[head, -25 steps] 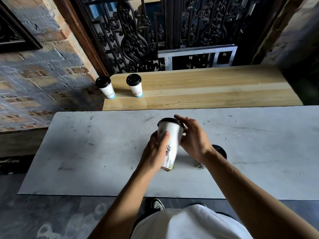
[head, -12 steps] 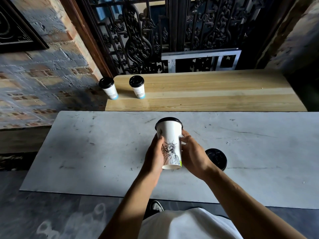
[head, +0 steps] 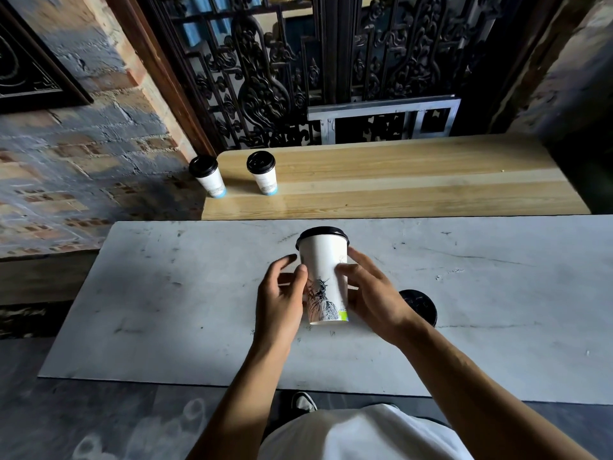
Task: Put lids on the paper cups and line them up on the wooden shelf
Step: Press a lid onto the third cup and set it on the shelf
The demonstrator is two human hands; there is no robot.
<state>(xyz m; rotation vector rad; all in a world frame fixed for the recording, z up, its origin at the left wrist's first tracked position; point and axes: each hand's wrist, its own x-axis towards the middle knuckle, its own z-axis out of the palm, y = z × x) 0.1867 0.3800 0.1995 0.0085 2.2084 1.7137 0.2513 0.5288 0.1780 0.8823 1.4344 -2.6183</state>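
A tall white paper cup (head: 324, 267) with a statue drawing and a black lid on top is held upright above the white table (head: 166, 310). My right hand (head: 371, 293) grips its right side. My left hand (head: 282, 297) is at its left side with the thumb on the cup and the fingers spread apart. Two smaller lidded cups (head: 208, 175) (head: 262, 172) stand side by side at the left end of the wooden shelf (head: 414, 184). Another black lid (head: 421, 305) shows just right of my right wrist, partly hidden.
Behind the shelf rise an ornate dark carved screen (head: 265, 78) and a grey metal frame (head: 384, 119). A brick wall (head: 66, 154) is on the left. The shelf runs bare to the right of the two cups.
The cup has gone from tilted to upright and been lifted slightly. My right hand moved from the lid down to the cup's side. My left hand's fingers have loosened and spread.
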